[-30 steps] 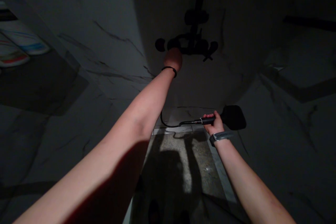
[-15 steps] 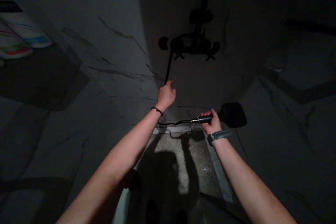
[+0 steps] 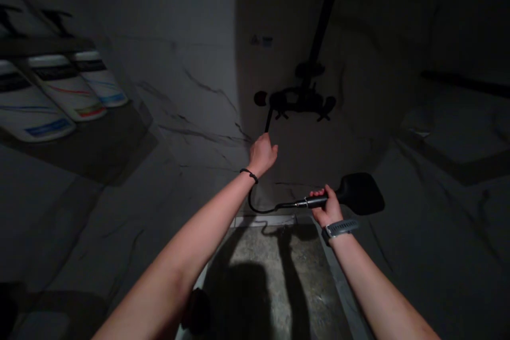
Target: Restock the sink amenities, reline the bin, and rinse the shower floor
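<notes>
Shower head [image 3: 360, 194]: black, flat, handle gripped in right hand [image 3: 327, 207], fingers wrapped tight round handle, held level at centre right, above grey floor [image 3: 271, 255]. Hose [image 3: 261, 207] loops from handle end up to left hand [image 3: 262, 153]. Left hand closed round upper hose stretch just below black wall tap [image 3: 295, 101]; fingers curled on hose. Black band on left wrist, grey watch [image 3: 340, 227] on right wrist. Marble walls, dim light. White bottles [image 3: 64, 90] on far left shelf.

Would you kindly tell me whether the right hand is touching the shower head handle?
Touching: the head view shows the right hand wrapped around the shower head handle.
</notes>
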### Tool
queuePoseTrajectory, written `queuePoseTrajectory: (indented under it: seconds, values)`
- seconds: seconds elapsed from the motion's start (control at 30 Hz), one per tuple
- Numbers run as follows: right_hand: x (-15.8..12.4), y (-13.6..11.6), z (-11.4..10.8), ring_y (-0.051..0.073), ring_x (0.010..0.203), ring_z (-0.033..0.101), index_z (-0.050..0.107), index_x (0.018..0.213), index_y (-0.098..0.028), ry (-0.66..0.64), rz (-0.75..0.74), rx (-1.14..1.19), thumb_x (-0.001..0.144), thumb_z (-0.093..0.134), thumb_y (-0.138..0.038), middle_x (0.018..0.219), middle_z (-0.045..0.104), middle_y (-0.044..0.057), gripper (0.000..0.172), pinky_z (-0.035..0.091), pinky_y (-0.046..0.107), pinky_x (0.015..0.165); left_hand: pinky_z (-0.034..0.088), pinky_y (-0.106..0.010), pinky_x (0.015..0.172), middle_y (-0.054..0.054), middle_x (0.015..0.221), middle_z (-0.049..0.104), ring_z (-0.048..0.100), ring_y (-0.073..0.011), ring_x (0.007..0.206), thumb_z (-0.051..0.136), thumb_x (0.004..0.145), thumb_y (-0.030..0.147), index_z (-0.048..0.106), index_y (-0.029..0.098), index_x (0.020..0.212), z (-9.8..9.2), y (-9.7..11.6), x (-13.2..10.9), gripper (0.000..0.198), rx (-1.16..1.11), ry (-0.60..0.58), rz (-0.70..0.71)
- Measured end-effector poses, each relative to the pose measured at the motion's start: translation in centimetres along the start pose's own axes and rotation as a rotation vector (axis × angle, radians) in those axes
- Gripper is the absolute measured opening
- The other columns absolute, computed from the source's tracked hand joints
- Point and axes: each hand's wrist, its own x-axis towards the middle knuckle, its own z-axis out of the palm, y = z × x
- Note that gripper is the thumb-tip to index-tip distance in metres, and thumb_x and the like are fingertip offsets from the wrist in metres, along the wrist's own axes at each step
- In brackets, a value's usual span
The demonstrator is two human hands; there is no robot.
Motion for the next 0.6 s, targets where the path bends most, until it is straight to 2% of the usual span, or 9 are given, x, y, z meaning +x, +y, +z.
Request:
queuePoseTrajectory:
  seconds: [0.07, 0.13, 0.23, 0.3, 0.4, 0.53, 0.6]
  values:
    - [-0.4, -0.1, 0.3, 0.006, 0.047, 0.050, 0.045, 0.066, -0.018, -0.008, 0.008, 0.021, 0.098, 0.051, -0.021, 0.051, 0.047, -0.007, 0.033, 0.055, 0.021, 0.059, 0.049, -0.031, 0.095, -0.018, 0.123, 0.063, 0.060, -0.0264, 0.117, 0.063, 0.088, 0.026, 0.053, 0.004, 0.124, -0.9, 1.2, 2.6, 0.043, 0.051, 0.084, 0.004]
    - [-0.7, -0.2, 0.6, 0.006, 0.048, 0.050, 0.047, 0.066, -0.018, -0.013, 0.009, 0.038, 0.098, 0.053, -0.020, 0.051, 0.048, -0.007, 0.033, 0.055, 0.021, 0.058, 0.050, -0.031, 0.093, -0.019, 0.123, 0.063, 0.060, -0.0277, 0.118, 0.066, 0.087, 0.032, 0.051, 0.004, 0.125, -1.3, 2.3, 5.1, 0.049, 0.077, 0.093, 0.024]
    - [-1.1, -0.4, 0.9, 0.007, 0.048, 0.051, 0.047, 0.066, -0.018, -0.011, 0.005, 0.061, 0.098, 0.054, -0.020, 0.052, 0.049, -0.007, 0.033, 0.055, 0.021, 0.057, 0.053, -0.029, 0.084, -0.019, 0.119, 0.065, 0.064, -0.0262, 0.111, 0.059, 0.091, 0.042, 0.049, 0.005, 0.129, -1.3, 4.1, 8.3, 0.053, 0.151, 0.005, -0.013]
    - [-1.4, -0.5, 1.1, 0.007, 0.049, 0.052, 0.047, 0.065, -0.018, -0.007, 0.008, 0.072, 0.097, 0.055, -0.020, 0.052, 0.049, -0.006, 0.033, 0.055, 0.021, 0.056, 0.054, -0.028, 0.079, -0.020, 0.115, 0.067, 0.067, -0.0246, 0.106, 0.047, 0.098, 0.036, 0.052, 0.005, 0.128, -1.1, 5.0, 9.8, 0.043, 0.256, -0.051, -0.045]
    - [-1.7, -0.4, 1.5, 0.008, 0.049, 0.051, 0.048, 0.065, -0.017, -0.008, -0.006, 0.077, 0.097, 0.056, -0.019, 0.052, 0.049, -0.006, 0.032, 0.055, 0.021, 0.055, 0.053, -0.030, 0.078, -0.023, 0.112, 0.067, 0.068, -0.0254, 0.105, 0.033, 0.099, 0.016, 0.059, 0.004, 0.122, -0.6, 6.1, 11.0, 0.037, 0.385, -0.061, 0.028]
    - [-2.5, -0.8, 2.5, 0.007, 0.047, 0.049, 0.049, 0.066, -0.017, -0.013, -0.064, 0.085, 0.095, 0.058, -0.016, 0.053, 0.049, -0.006, 0.030, 0.054, 0.021, 0.055, 0.051, -0.050, 0.083, -0.034, 0.119, 0.061, 0.062, -0.0380, 0.111, 0.031, 0.092, 0.002, 0.054, -0.008, 0.129, -0.1, 6.8, 10.8, 0.045, 0.537, -0.057, 0.189]
    - [-2.9, -1.3, 3.0, 0.007, 0.046, 0.048, 0.049, 0.065, -0.017, -0.024, -0.084, 0.096, 0.093, 0.058, -0.015, 0.053, 0.048, -0.006, 0.030, 0.053, 0.021, 0.054, 0.047, -0.056, 0.084, -0.036, 0.123, 0.058, 0.058, -0.0427, 0.115, 0.030, 0.090, -0.001, 0.057, -0.010, 0.125, -0.2, 6.9, 10.7, 0.045, 0.609, -0.079, 0.268]
